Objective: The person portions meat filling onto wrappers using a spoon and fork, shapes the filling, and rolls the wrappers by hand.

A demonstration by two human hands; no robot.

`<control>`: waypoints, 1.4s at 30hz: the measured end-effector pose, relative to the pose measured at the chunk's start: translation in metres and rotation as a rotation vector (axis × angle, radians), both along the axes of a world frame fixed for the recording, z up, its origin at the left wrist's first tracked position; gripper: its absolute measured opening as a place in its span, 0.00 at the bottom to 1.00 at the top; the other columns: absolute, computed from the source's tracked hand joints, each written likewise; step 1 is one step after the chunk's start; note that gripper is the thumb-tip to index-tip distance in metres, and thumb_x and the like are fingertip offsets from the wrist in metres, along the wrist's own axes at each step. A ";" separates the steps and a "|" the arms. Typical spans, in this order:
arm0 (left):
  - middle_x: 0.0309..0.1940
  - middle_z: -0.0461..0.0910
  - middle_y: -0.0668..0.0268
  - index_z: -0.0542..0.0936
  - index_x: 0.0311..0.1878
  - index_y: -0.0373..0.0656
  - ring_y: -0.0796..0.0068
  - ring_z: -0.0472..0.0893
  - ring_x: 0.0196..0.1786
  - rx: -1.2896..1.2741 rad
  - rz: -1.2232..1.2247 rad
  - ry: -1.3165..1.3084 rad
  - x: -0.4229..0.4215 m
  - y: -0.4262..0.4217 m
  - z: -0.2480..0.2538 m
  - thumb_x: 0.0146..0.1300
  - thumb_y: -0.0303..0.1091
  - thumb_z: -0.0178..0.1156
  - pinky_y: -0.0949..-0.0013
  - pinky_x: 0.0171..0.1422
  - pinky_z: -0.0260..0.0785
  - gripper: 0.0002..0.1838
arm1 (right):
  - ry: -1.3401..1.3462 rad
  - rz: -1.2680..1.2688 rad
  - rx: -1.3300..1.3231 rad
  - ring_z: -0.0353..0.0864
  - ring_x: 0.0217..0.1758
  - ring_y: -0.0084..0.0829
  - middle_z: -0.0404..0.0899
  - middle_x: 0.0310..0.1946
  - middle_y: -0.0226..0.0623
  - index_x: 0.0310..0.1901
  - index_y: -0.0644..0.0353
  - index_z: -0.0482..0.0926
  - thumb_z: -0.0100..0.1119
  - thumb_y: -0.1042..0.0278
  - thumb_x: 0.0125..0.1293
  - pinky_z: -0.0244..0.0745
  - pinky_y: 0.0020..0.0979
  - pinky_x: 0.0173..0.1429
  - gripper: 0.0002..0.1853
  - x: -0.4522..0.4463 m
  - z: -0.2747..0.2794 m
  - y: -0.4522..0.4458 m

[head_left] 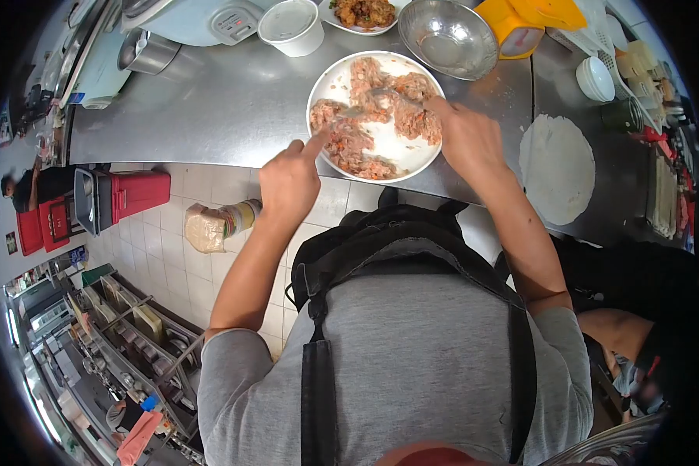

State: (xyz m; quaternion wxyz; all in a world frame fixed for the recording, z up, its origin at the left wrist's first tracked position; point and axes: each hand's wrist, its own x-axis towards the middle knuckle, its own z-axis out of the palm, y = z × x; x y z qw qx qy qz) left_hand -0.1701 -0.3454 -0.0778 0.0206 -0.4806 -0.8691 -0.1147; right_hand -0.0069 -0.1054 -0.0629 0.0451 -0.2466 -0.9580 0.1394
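Note:
A round white plate (384, 141) sits at the counter's front edge, with clumps of pinkish minced meat (349, 147) flecked with orange spread over it. My left hand (290, 182) is closed at the plate's left rim around a spoon (352, 113), whose metal end reaches into the meat. From the right rim, my right hand (470, 140) grips a second metal utensil (384, 93), seemingly also a spoon. Its tip lies among the upper clumps. Meat and fingers partly hide both utensils.
Behind the plate stand a lidded white tub (291, 29), a dish of fried food (363, 12), a steel bowl (448, 39) and a yellow scale (512, 29). A pale floury round (558, 171) lies right. Red bins (140, 194) stand lower left; a person in black (629, 287) is at right.

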 end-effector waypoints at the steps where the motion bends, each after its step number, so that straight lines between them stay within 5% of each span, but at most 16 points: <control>1: 0.29 0.83 0.61 0.85 0.59 0.58 0.58 0.84 0.30 -0.009 0.001 -0.003 0.008 -0.003 0.000 0.61 0.22 0.59 0.57 0.34 0.76 0.24 | -0.006 -0.016 -0.007 0.86 0.43 0.55 0.87 0.44 0.45 0.56 0.46 0.81 0.53 0.71 0.69 0.79 0.52 0.45 0.17 -0.001 -0.001 0.000; 19: 0.33 0.86 0.56 0.83 0.61 0.56 0.54 0.87 0.33 0.120 -0.052 -0.079 0.007 0.038 0.008 0.59 0.22 0.58 0.53 0.36 0.78 0.26 | 0.017 -0.075 0.015 0.87 0.43 0.51 0.87 0.41 0.45 0.56 0.48 0.82 0.56 0.70 0.71 0.79 0.50 0.45 0.14 0.011 0.027 0.018; 22: 0.33 0.86 0.57 0.84 0.60 0.56 0.54 0.86 0.33 0.025 -0.029 -0.035 -0.010 0.081 0.000 0.59 0.22 0.59 0.53 0.36 0.77 0.26 | 0.192 -0.049 0.028 0.87 0.42 0.52 0.87 0.41 0.45 0.49 0.52 0.84 0.53 0.76 0.65 0.79 0.51 0.45 0.14 0.033 0.045 0.021; 35: 0.29 0.85 0.57 0.85 0.59 0.52 0.56 0.86 0.30 -0.007 -0.176 -0.039 0.010 0.020 0.013 0.55 0.22 0.59 0.56 0.34 0.77 0.26 | 0.104 0.003 0.016 0.86 0.38 0.48 0.84 0.34 0.42 0.50 0.51 0.84 0.55 0.78 0.61 0.80 0.48 0.42 0.18 0.052 0.023 0.010; 42: 0.32 0.87 0.58 0.84 0.60 0.55 0.56 0.86 0.32 0.014 -0.169 -0.004 -0.016 0.081 -0.002 0.61 0.24 0.58 0.55 0.36 0.78 0.24 | 0.095 -0.004 0.010 0.86 0.38 0.48 0.84 0.35 0.41 0.51 0.50 0.85 0.57 0.79 0.60 0.79 0.47 0.42 0.19 0.073 0.025 0.008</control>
